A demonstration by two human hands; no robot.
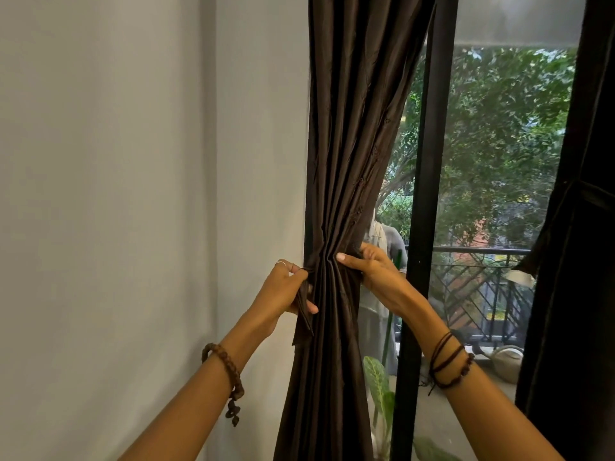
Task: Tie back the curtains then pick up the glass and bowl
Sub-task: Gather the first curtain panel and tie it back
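A dark brown curtain [352, 128] hangs at the left edge of the window and is gathered into a tight waist at mid-height. My left hand [283, 289] pinches a dark fabric tie-back strip [304, 314] against the curtain's left side. From the right, my right hand [369, 266] wraps its fingers around the bunched folds. A second dark curtain [579, 227] hangs at the far right, cinched by a band. No glass or bowl is in view.
A plain pale wall [133, 194] fills the left half. The black window frame post [422, 227] stands just right of my right hand. Behind the pane are a balcony railing [479, 287], trees and a leafy plant [379, 387].
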